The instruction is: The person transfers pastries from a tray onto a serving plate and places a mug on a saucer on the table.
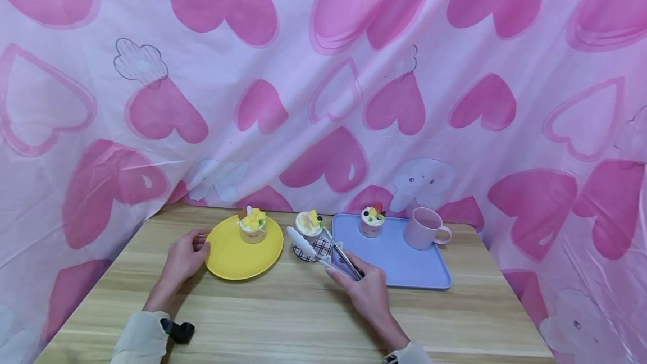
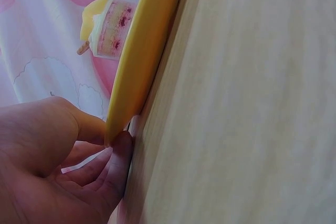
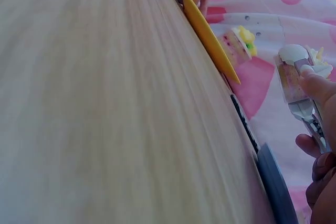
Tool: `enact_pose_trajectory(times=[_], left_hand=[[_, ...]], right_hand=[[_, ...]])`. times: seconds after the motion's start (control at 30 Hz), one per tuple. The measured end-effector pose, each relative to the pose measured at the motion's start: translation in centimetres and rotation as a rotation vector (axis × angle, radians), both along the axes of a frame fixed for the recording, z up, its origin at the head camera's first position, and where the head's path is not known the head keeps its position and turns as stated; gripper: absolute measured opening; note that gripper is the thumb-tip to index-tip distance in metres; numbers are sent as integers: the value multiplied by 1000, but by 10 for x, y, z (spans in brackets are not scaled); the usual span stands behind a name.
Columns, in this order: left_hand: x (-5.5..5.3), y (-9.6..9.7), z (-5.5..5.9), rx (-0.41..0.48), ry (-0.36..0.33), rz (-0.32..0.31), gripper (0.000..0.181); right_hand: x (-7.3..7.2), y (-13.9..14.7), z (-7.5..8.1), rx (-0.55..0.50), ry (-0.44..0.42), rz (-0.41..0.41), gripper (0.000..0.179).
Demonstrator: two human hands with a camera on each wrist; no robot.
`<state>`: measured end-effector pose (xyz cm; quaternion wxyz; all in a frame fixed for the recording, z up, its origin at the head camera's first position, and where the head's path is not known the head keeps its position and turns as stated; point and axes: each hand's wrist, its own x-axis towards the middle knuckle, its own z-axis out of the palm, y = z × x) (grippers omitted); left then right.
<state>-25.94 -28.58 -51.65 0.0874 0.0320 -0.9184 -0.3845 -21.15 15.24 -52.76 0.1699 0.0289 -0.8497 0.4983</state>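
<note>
Head view: bright, diffuse light; pale glare on creases in the heart-print curtain (image 1: 313, 60) beyond the right edge of the tabletop (image 1: 268, 324). Wrist views dimmer, tabletop grain blurred. Left wrist: underside of yellow plate (image 2: 139, 51) shades darker toward tabletop.

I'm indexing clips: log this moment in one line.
left hand: pinches yellow plate edge | right hand: holds tongs gripping dessert cup above coaster | yellow plate: another cup | blue tray: third cup, pink mug
</note>
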Motion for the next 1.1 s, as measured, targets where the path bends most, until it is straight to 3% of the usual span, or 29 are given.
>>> enact_pose_trajectory(times=[0.47, 1.1], left_hand=[[0, -1, 0, 1, 7, -7, 40], [2, 2, 0, 9, -15, -8, 41]], right_hand=[[-7, -32, 1, 28, -45, 72, 82], [-5, -66, 2, 53, -105, 177, 70]])
